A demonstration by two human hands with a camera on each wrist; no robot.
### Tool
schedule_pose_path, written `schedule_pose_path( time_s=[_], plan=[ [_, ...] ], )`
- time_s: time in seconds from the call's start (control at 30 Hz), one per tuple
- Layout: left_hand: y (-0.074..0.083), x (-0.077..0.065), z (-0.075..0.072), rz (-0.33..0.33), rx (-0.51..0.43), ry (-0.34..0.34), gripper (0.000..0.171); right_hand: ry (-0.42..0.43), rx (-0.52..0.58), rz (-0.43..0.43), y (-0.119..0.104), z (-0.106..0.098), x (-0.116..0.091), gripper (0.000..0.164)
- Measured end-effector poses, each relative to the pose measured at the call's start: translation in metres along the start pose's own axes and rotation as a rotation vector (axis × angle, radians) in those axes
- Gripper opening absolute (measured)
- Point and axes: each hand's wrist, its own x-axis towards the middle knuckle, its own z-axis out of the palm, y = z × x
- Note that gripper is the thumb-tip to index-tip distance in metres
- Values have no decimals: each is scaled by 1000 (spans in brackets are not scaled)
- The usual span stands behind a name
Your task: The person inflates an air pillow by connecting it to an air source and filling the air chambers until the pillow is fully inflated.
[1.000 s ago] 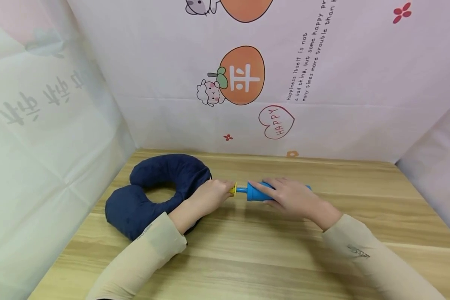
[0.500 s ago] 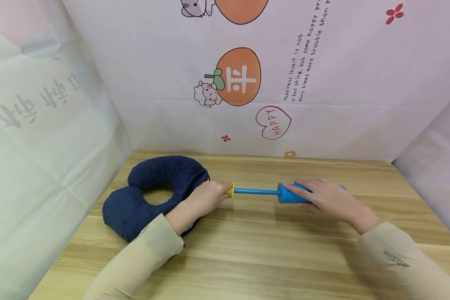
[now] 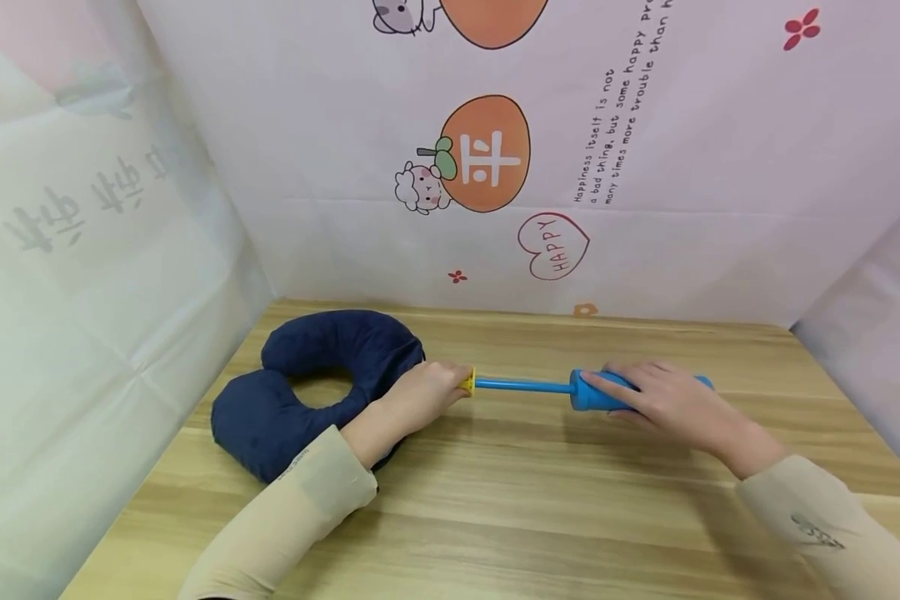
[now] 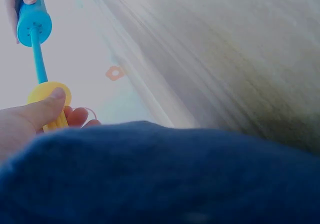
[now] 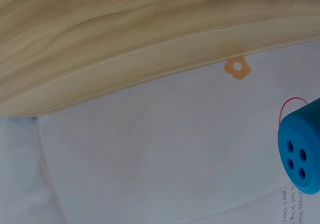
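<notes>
A blue plunger-type water gun [image 3: 582, 391] lies sideways in the air or on the tabletop; its exact height is unclear. My left hand [image 3: 420, 396] grips its yellow handle [image 4: 48, 92], thumb along the top. My right hand [image 3: 671, 404] holds the blue barrel from above, fingers around it. Between the two hands a long stretch of blue rod [image 3: 525, 385] is exposed. In the right wrist view the barrel's end [image 5: 299, 156] shows several holes. Just behind and left of my left hand lies a navy U-shaped neck pillow [image 3: 258, 421], partly covered by that hand and forearm.
The wood-grain table [image 3: 510, 517] meets a printed white cloth wall [image 3: 690, 258] at its back edge. Another cloth wall [image 3: 105, 325] borders the left side, and one [image 3: 877, 333] stands at the right. The pillow [image 4: 165, 179] fills the lower left wrist view.
My right hand has moved right with the barrel, drawing it away from the yellow handle and exposing much more rod. My left hand and the pillow have stayed nearly in place.
</notes>
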Motion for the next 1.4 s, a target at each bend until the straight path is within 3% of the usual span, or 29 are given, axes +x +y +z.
schedule_pose_path(
  time_s=[0.2, 0.5, 0.67, 0.8, 0.87, 1.13, 1.27, 1.4],
  plan=[
    [3, 2, 0, 31, 6, -5, 13, -7, 23, 29, -17, 3, 16, 59],
    [8, 4, -1, 51, 60, 26, 12, -2, 15, 20, -33, 15, 60, 62],
    [10, 3, 1, 72, 100, 18, 14, -37, 23, 3, -44, 26, 79, 52],
    [11, 3, 3, 86, 111, 21, 15, -89, 23, 24, -51, 33, 93, 77],
    [11, 2, 3, 83, 111, 19, 16, -99, 17, 28, -53, 35, 97, 78],
    [5, 1, -1, 56, -2, 1, 13, -123, 29, 47, -50, 29, 95, 77],
    [4, 1, -2, 57, -20, 4, 17, -135, 32, 65, -40, 22, 82, 62],
    [2, 3, -3, 15, -28, -22, 20, -121, 28, 55, -26, 17, 63, 66]
  ],
)
